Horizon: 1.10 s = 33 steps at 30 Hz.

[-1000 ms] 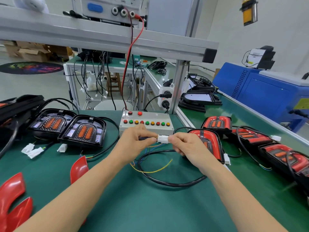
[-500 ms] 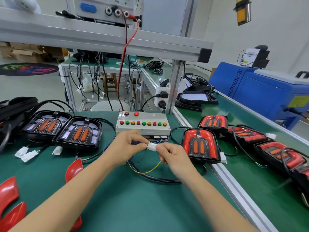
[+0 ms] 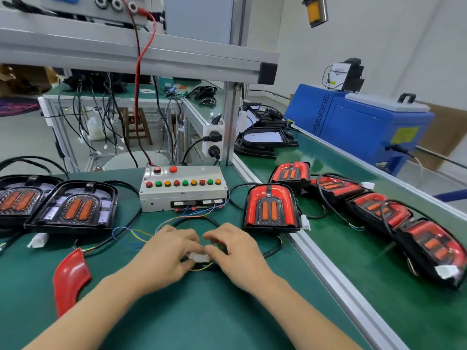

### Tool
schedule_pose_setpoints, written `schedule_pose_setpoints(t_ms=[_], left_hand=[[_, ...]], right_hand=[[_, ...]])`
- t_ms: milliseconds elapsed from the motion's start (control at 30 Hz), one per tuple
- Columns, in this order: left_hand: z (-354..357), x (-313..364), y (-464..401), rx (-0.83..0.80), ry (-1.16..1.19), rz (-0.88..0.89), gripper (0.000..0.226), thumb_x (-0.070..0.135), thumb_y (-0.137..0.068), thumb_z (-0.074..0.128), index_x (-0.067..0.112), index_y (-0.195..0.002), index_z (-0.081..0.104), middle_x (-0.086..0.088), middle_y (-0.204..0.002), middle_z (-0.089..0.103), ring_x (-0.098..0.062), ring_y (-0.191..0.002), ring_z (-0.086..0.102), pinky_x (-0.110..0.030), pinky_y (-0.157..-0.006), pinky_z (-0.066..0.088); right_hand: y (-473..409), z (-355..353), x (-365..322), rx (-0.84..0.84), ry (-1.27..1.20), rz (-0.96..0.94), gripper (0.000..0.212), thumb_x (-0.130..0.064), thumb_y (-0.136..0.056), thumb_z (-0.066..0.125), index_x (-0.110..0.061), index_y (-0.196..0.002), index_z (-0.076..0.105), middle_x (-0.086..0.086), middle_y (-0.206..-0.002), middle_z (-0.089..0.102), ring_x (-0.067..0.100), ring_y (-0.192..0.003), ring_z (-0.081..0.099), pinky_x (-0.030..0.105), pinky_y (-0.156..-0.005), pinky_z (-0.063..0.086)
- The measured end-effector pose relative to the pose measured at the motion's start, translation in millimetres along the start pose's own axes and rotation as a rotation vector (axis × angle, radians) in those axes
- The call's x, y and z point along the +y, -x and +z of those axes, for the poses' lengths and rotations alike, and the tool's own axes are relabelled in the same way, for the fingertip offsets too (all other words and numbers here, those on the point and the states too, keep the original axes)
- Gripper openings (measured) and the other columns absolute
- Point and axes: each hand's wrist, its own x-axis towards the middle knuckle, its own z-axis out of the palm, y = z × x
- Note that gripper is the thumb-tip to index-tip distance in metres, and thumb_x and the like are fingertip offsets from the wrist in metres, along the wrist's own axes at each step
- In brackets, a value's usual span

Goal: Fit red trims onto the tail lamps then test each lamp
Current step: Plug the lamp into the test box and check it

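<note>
Both hands meet low over the green surface point(image 3: 202, 319), the left hand point(image 3: 164, 258) and the right hand point(image 3: 235, 253) pinching a white connector point(image 3: 198, 257) between their fingertips from either side; the frame is blurred there, so how the connector halves sit cannot be told. Thin coloured wires point(image 3: 134, 234) and a black cable point(image 3: 271, 251) loop out from under the hands. Straight beyond the hands stands a grey test box point(image 3: 183, 198) with a row of red, green and amber buttons along its top, a red lead point(image 3: 137, 79) rising from its back. Just beyond and to the right of the right hand lies a tail lamp with its red trim fitted point(image 3: 271, 207), a white plug point(image 3: 305, 221) at its lower right corner. Farther right, past an aluminium rail point(image 3: 328, 269), a row of trimmed lamps point(image 3: 379, 208) runs along a second green surface, draped with black cables. Beyond and to the left of the left hand sit two untrimmed tail lamps point(image 3: 75, 205) in black housings, amber lenses showing. Beside the left forearm lies a loose red trim point(image 3: 70, 276), flat on the surface and apart from any lamp.
</note>
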Motion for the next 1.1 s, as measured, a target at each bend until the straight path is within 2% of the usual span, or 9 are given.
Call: schedule_pose_setpoints(t_ms=[167, 267, 400, 600, 733, 867, 933, 1000, 1100], left_hand=[[1.2, 2.2, 1.7, 0.022, -0.005, -0.004, 0.024, 0.037, -0.088, 0.053, 0.041, -0.109, 0.064, 0.025, -0.105, 0.053, -0.001, -0.099, 0.052, -0.02, -0.093, 0.027], [-3.8, 5.0, -2.2, 0.035, 0.008, -0.019, 0.027, 0.045, -0.089, 0.054, 0.04, -0.114, 0.063, 0.024, -0.112, 0.053, 0.003, -0.105, 0.048, -0.019, -0.094, 0.026], [-12.6, 11.9, -7.4, 0.027, 0.067, -0.057, 0.029, 0.043, -0.089, 0.059, 0.032, -0.114, 0.067, 0.018, -0.116, 0.057, -0.001, -0.106, 0.052, -0.024, -0.095, 0.034], [-24.3, 21.6, -7.4, -0.018, 0.105, -0.087, 0.025, 0.037, -0.094, 0.053, 0.03, -0.115, 0.066, 0.021, -0.116, 0.054, -0.002, -0.106, 0.05, -0.021, -0.092, 0.034], [-43.0, 25.6, -8.3, 0.111, 0.228, -0.115, 0.02, 0.016, -0.093, 0.058, 0.021, -0.105, 0.072, 0.015, -0.107, 0.061, -0.005, -0.102, 0.055, -0.023, -0.092, 0.039], [-66.4, 2.6, -20.3, 0.408, 0.265, -0.281, 0.031, -0.007, -0.089, 0.05, 0.01, -0.098, 0.074, 0.001, -0.107, 0.067, -0.019, -0.105, 0.058, -0.028, -0.092, 0.04], [-73.0, -23.8, -29.2, 0.42, 0.158, -0.437, 0.043, -0.012, -0.085, 0.045, 0.011, -0.113, 0.07, -0.004, -0.124, 0.061, -0.025, -0.117, 0.05, -0.031, -0.098, 0.038], [-73.2, -50.6, -33.1, 0.328, 0.052, -0.581, 0.059, -0.011, -0.081, 0.044, 0.017, -0.131, 0.057, -0.006, -0.138, 0.051, -0.029, -0.126, 0.043, -0.039, -0.102, 0.037], [-62.4, -76.6, -30.2, 0.124, -0.139, -0.7, 0.07, 0.0, -0.083, 0.047, 0.025, -0.147, 0.033, -0.007, -0.147, 0.037, -0.032, -0.129, 0.037, -0.043, -0.103, 0.036]], right_hand=[[13.4, -13.9, 5.8, 0.139, 0.106, -0.043, 0.03, -0.021, -0.097, 0.052, -0.017, -0.125, 0.062, -0.001, -0.117, 0.06, 0.015, -0.109, 0.051, 0.03, -0.097, 0.035], [22.5, -21.4, 12.3, 0.25, 0.244, -0.03, 0.028, -0.011, -0.095, 0.053, -0.012, -0.12, 0.066, 0.003, -0.11, 0.064, 0.022, -0.102, 0.055, 0.036, -0.089, 0.039], [32.5, -28.8, 23.6, 0.399, 0.449, 0.004, 0.032, 0.002, -0.078, 0.072, -0.01, -0.108, 0.072, 0.003, -0.093, 0.067, 0.026, -0.083, 0.062, 0.037, -0.074, 0.044], [41.7, -47.9, 49.1, 0.563, 0.558, 0.079, 0.033, 0.003, -0.076, 0.073, -0.011, -0.106, 0.073, 0.004, -0.094, 0.065, 0.026, -0.085, 0.061, 0.032, -0.077, 0.024], [42.4, -60.3, 62.1, 0.602, 0.557, 0.164, 0.029, -0.012, -0.083, 0.056, -0.012, -0.106, 0.074, 0.006, -0.097, 0.066, 0.03, -0.088, 0.062, 0.033, -0.08, 0.024], [38.1, -62.6, 64.9, 0.503, 0.561, 0.194, 0.025, -0.018, -0.09, 0.06, -0.011, -0.111, 0.072, 0.008, -0.108, 0.067, 0.032, -0.1, 0.061, 0.038, -0.089, 0.027], [32.8, -62.3, 67.2, 0.417, 0.535, 0.263, 0.03, -0.023, -0.095, 0.06, -0.013, -0.122, 0.066, 0.008, -0.123, 0.061, 0.03, -0.116, 0.054, 0.04, -0.097, 0.026], [26.2, -64.9, 72.7, 0.361, 0.412, 0.365, 0.038, -0.031, -0.098, 0.052, -0.016, -0.132, 0.057, 0.006, -0.134, 0.053, 0.026, -0.126, 0.045, 0.04, -0.103, 0.027], [13.3, -71.9, 77.1, 0.391, -0.124, 0.534, 0.047, -0.036, -0.098, 0.049, -0.012, -0.139, 0.047, 0.008, -0.138, 0.051, 0.027, -0.127, 0.046, 0.042, -0.107, 0.035]])
